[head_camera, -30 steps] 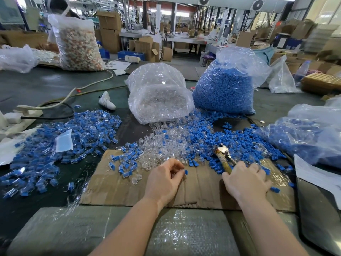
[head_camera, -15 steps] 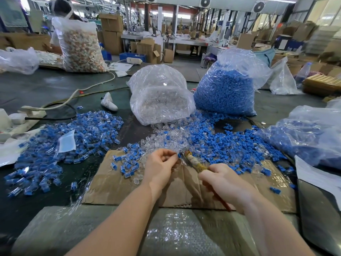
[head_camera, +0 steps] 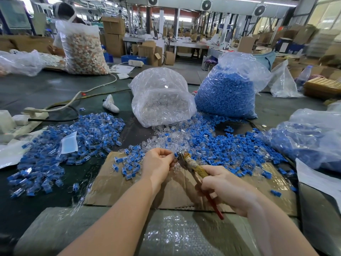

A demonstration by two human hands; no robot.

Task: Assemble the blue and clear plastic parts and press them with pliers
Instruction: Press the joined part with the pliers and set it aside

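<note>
My left hand (head_camera: pixel 158 163) pinches a small blue and clear plastic part (head_camera: pixel 175 155) above the cardboard sheet (head_camera: pixel 118 189). My right hand (head_camera: pixel 227 189) grips the pliers (head_camera: pixel 195 167) by their yellowed and red handles. The pliers' jaws touch the part at my left fingertips. Loose blue parts (head_camera: pixel 230 145) and clear parts (head_camera: pixel 166 139) are heaped just beyond my hands. A pile of joined blue-and-clear pieces (head_camera: pixel 70 145) spreads out on the left.
A bag of clear parts (head_camera: pixel 162 100) and a bag of blue parts (head_camera: pixel 228 91) stand behind the heaps. Another bag of blue pieces (head_camera: pixel 310 141) lies at right. A power strip with cables (head_camera: pixel 35 111) is at left. A person (head_camera: pixel 64 13) works at the back.
My right hand lifted the pliers off the blue heap and swung them left to my left hand. My left hand rose a little with the part.
</note>
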